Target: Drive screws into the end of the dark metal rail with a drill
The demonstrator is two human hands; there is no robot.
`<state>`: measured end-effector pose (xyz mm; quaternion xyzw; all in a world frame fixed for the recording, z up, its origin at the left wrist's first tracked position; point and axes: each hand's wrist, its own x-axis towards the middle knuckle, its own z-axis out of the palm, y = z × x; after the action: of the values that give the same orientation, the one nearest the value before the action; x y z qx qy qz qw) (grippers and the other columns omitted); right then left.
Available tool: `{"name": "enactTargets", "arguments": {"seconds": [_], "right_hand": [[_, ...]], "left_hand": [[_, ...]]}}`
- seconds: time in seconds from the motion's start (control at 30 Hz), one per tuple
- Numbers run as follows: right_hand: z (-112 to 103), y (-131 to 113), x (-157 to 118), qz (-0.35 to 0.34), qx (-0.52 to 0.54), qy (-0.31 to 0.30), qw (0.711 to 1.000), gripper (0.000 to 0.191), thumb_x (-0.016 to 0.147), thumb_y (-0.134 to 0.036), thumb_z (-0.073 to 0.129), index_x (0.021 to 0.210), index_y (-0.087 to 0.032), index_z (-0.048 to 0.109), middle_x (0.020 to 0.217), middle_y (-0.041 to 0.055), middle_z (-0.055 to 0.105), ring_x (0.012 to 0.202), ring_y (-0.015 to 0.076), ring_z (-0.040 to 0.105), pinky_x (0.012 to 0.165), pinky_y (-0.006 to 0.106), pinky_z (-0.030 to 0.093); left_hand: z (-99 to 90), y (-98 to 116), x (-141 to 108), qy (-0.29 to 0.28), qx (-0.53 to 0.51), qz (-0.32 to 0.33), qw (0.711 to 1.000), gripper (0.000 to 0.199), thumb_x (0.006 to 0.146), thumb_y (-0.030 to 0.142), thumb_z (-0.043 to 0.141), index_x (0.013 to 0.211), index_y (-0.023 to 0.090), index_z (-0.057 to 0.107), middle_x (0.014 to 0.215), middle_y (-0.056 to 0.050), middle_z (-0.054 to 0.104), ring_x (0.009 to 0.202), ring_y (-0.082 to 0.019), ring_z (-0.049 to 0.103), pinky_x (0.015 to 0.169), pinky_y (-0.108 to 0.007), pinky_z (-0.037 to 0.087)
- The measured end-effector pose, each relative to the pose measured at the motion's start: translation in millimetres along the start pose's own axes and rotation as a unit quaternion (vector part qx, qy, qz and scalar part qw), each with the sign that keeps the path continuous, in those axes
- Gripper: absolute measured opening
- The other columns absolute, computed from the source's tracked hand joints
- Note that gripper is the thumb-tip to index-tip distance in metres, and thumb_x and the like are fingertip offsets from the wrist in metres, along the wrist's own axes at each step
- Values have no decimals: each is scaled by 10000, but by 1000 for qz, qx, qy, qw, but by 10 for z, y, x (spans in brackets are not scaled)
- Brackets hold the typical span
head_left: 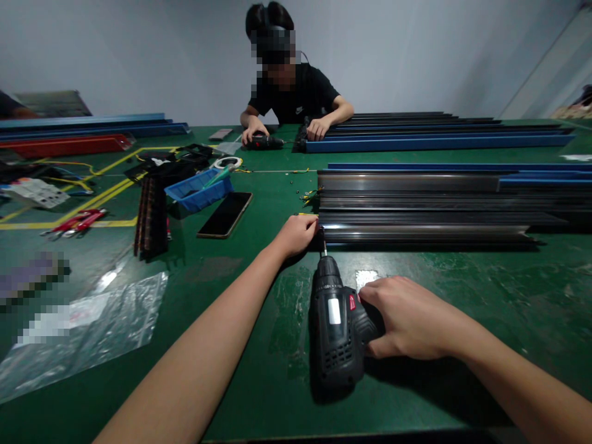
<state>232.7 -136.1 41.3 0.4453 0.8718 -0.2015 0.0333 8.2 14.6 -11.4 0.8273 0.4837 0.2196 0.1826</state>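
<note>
My right hand is wrapped round the grip of a black cordless drill, which lies on its side on the green table. The drill's bit points away from me and reaches the left end of the nearest dark metal profile. At that same end, just left of the bit tip, my left hand has its fingers bent and pressed together; what they pinch is too small to make out. More dark and blue profiles lie parallel behind the nearest one.
Across the green table, a person holds another drill at other profiles. Left of my arm are a phone, a blue tray, brown-black strips, red-handled tools and a plastic bag.
</note>
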Motion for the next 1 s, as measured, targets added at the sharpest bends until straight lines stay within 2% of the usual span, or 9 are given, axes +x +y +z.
{"name": "enactTargets", "arguments": {"seconds": [0.83, 1.0], "right_hand": [[-6, -4, 11, -2, 7, 4, 1000, 306, 661, -427, 756, 782, -189, 606, 771, 49, 654, 651, 191, 556, 574, 300, 307], [-1, -5, 18, 4, 2, -2, 1000, 303, 667, -428, 748, 785, -186, 609, 776, 55, 655, 648, 184, 548, 569, 297, 296]], "left_hand": [[-1, 0, 3, 2, -14, 0, 1000, 331, 898, 238, 425, 748, 131, 700, 789, -80, 734, 731, -186, 604, 680, -262, 390], [9, -13, 9, -3, 1, 4, 1000, 340, 901, 224, 409, 773, 125, 708, 846, -94, 748, 768, -195, 622, 699, -267, 398]]}}
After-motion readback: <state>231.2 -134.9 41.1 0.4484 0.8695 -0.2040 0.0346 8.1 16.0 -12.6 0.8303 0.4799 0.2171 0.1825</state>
